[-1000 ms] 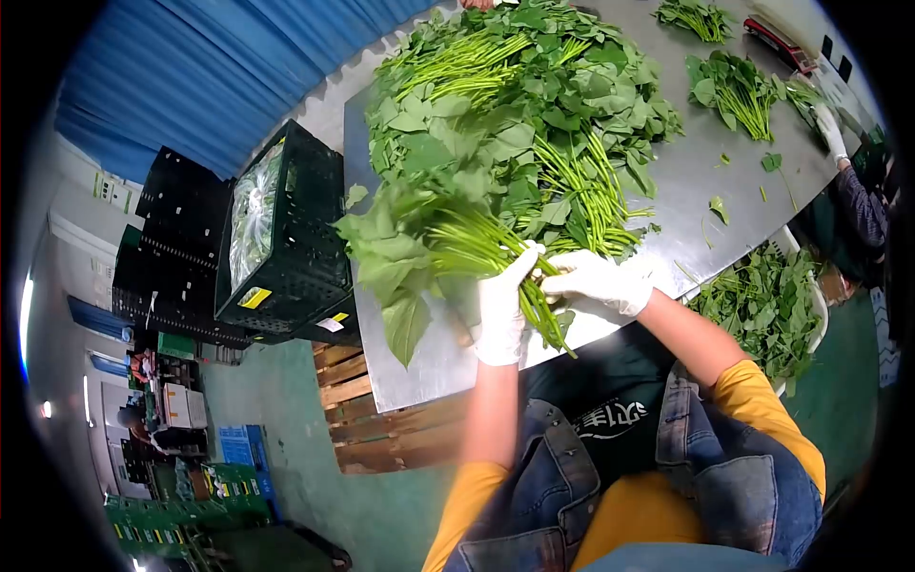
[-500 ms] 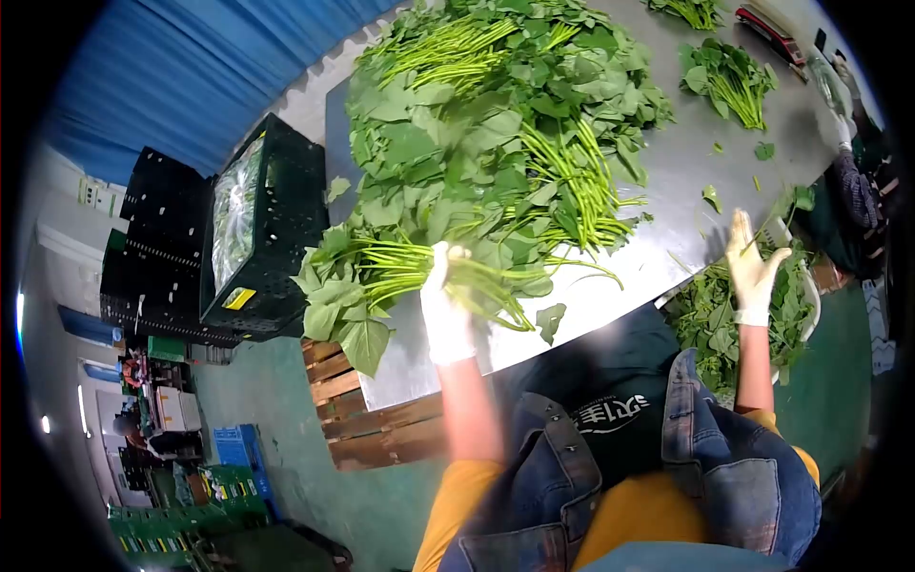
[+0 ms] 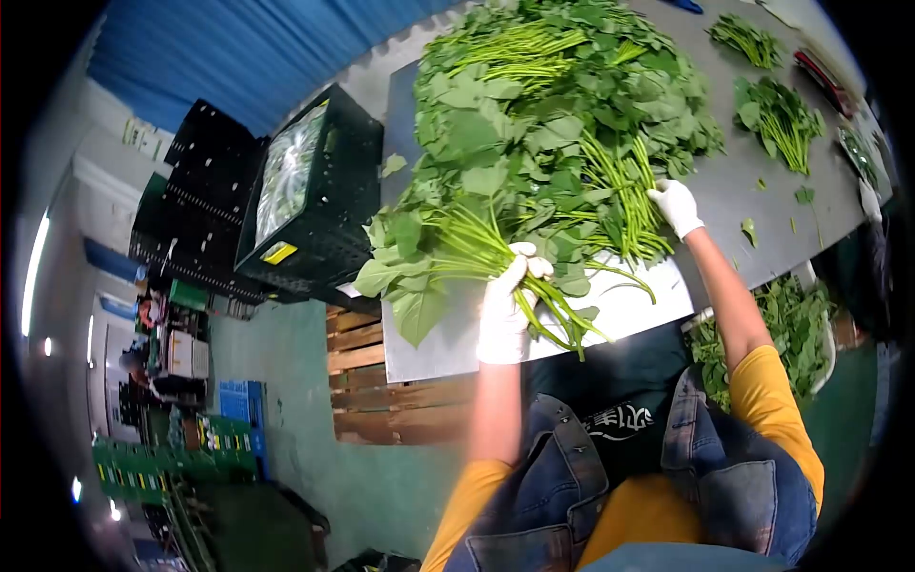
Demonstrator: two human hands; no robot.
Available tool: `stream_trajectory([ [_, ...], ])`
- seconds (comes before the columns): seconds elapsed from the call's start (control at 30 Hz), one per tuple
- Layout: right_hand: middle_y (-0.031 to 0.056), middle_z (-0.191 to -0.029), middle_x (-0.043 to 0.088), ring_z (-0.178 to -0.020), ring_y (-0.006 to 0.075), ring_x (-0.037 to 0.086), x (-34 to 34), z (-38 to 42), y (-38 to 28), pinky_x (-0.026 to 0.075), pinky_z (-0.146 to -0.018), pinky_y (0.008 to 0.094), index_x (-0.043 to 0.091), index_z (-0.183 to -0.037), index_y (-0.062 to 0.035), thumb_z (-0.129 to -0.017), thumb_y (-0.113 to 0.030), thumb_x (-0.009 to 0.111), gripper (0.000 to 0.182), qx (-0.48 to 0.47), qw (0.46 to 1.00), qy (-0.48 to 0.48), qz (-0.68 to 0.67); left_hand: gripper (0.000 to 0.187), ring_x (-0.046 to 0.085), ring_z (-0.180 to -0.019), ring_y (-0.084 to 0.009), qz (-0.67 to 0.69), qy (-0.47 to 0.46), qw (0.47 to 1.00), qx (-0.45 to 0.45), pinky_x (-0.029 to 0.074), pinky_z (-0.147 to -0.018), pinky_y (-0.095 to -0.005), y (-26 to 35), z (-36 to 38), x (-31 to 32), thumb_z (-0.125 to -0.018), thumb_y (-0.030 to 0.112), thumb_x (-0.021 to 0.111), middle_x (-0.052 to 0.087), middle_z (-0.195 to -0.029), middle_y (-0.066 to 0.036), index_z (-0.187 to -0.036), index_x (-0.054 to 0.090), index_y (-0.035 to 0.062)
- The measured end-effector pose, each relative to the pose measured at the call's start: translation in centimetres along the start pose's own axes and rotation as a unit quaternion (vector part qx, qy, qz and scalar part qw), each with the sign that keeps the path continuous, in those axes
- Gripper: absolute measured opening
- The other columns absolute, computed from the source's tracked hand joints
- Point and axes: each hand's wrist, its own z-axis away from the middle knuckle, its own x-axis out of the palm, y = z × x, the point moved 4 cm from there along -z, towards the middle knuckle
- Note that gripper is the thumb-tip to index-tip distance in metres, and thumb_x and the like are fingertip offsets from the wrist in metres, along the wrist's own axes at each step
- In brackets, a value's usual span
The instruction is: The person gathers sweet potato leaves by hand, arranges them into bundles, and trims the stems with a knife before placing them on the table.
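Note:
My left hand [image 3: 507,310], in a white glove, is closed around a bunch of leafy green stems [image 3: 467,243]. Its broad leaves spread to the left and the cut ends poke out to the right, over the near table edge. Behind it lies a large heap of the same leafy greens [image 3: 505,124]. My right hand [image 3: 677,208], also gloved in white, is at the right side of the heap, its curled fingers against the loose stems [image 3: 624,195]. The fingertips are partly hidden there.
The metal table [image 3: 734,210] carries two separate bunches [image 3: 782,124] [image 3: 748,40] and leaf scraps. Below its right edge stands a white tub [image 3: 827,367] of greens. A dark crate [image 3: 348,181] with bagged produce stands left, above a wooden pallet [image 3: 400,415]. Another person's sleeve [image 3: 869,205] shows far right.
My right hand has moved from above the tub, fingers spread, up and left to the heap's stems. My left hand still holds its bunch, now tilted more. The view has shifted.

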Motion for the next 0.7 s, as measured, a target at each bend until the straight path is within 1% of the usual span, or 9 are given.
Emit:
stream_trajectory([
  [0.1,0.0157,-0.090,0.067,-0.084,0.0348,0.064,-1.8,-0.1,-0.3,0.049,-0.075,0.0422,0.070,-0.090,-0.0061,-0.079,-0.033,0.061,0.030,-0.030,0.996,0.079,-0.030,0.020,0.061,-0.084,-0.0266,0.016,-0.030,0.999,0.033,0.049,-0.081,-0.0378,-0.2,0.0,-0.7,-0.090,0.011,0.062,0.062,-0.079,-0.011,-0.106,0.057,0.0002],
  [0.2,0.0050,-0.088,0.070,-0.078,0.0093,0.062,-3.0,1.2,-0.6,0.048,-0.071,0.0237,0.070,-0.102,0.0012,-0.086,-0.013,0.063,0.022,0.024,0.934,0.077,-0.349,0.021,0.061,-0.085,-0.0274,0.017,-0.055,0.998,0.020,0.049,-0.081,-0.0379,-0.6,-0.5,-1.0,-0.090,0.011,0.062,0.063,-0.080,-0.012,-0.106,0.057,-0.0005],
  [0.23,0.0026,-0.090,0.069,-0.078,0.0079,0.060,-4.3,2.1,-1.7,0.047,-0.072,0.0230,0.069,-0.105,0.0018,-0.088,-0.009,0.060,0.021,-0.025,0.935,0.102,-0.337,0.021,0.061,-0.086,-0.0273,0.055,-0.040,0.997,0.020,0.049,-0.081,-0.0370,-1.1,-0.9,-0.9,-0.090,0.011,0.062,0.063,-0.081,-0.012,-0.106,0.058,-0.0008],
  [0.27,0.0032,-0.089,0.069,-0.076,0.0074,0.059,-5.2,3.5,-2.7,0.046,-0.071,0.0227,0.068,-0.105,0.0017,-0.087,-0.010,0.062,0.022,-0.066,0.940,0.116,-0.315,0.021,0.062,-0.086,-0.0272,0.094,-0.030,0.995,0.014,0.049,-0.080,-0.0361,-2.0,-1.4,-0.3,-0.089,0.011,0.062,0.064,-0.082,-0.013,-0.106,0.058,-0.0012],
  [0.33,0.0008,-0.085,0.066,-0.074,0.0066,0.057,-6.9,7.5,-6.8,0.045,-0.068,0.0216,0.068,-0.099,0.0020,-0.083,-0.010,0.066,0.020,-0.007,0.926,0.088,-0.367,0.023,0.063,-0.089,-0.0232,-0.006,-0.005,1.000,-0.022,0.050,-0.079,-0.0314,-1.5,-1.5,1.1,-0.089,0.010,0.061,0.065,-0.090,-0.013,-0.108,0.057,-0.0013],
  [0.4,-0.0012,-0.082,0.063,-0.072,0.0054,0.055,-5.9,9.9,-7.8,0.044,-0.065,0.0215,0.067,-0.096,0.0008,-0.082,-0.008,0.068,0.017,-0.074,0.941,0.046,-0.328,0.023,0.063,-0.090,-0.0210,0.137,-0.082,0.986,-0.045,0.050,-0.080,-0.0300,-4.3,-3.7,0.7,-0.089,0.009,0.061,0.065,-0.095,-0.012,-0.110,0.057,-0.0009],
  [0.43,-0.0016,-0.080,0.062,-0.072,0.0052,0.054,-5.2,11.1,-8.7,0.044,-0.065,0.0213,0.066,-0.095,0.0009,-0.082,-0.007,0.068,0.016,-0.027,0.934,0.000,-0.357,0.023,0.063,-0.089,-0.0193,0.029,-0.067,0.997,0.005,0.050,-0.079,-0.0283,-3.3,-3.3,2.2,-0.089,0.007,0.060,0.065,-0.098,-0.012,-0.111,0.056,-0.0009],
  [0.47,-0.0020,-0.078,0.059,-0.070,0.0056,0.052,-4.5,12.1,-9.6,0.043,-0.063,0.0215,0.066,-0.094,0.0009,-0.080,-0.007,0.069,0.017,-0.035,0.921,-0.025,-0.386,0.024,0.063,-0.087,-0.0185,0.112,-0.079,0.989,-0.055,0.050,-0.077,-0.0267,-3.4,-3.5,2.7,-0.089,0.005,0.061,0.066,-0.101,-0.014,-0.112,0.056,-0.0013],
  [0.7,0.0058,-0.073,0.056,-0.062,0.0162,0.053,-3.5,16.8,-13.2,0.044,-0.058,0.0296,0.064,-0.091,-0.0022,-0.069,-0.005,0.076,0.025,-0.193,0.962,-0.003,-0.195,0.021,0.060,-0.070,-0.0118,0.076,-0.044,0.995,-0.037,0.050,-0.064,-0.0224,-5.0,-5.6,1.6,-0.083,-0.003,0.064,0.068,-0.098,-0.014,-0.103,0.061,-0.0016],
])
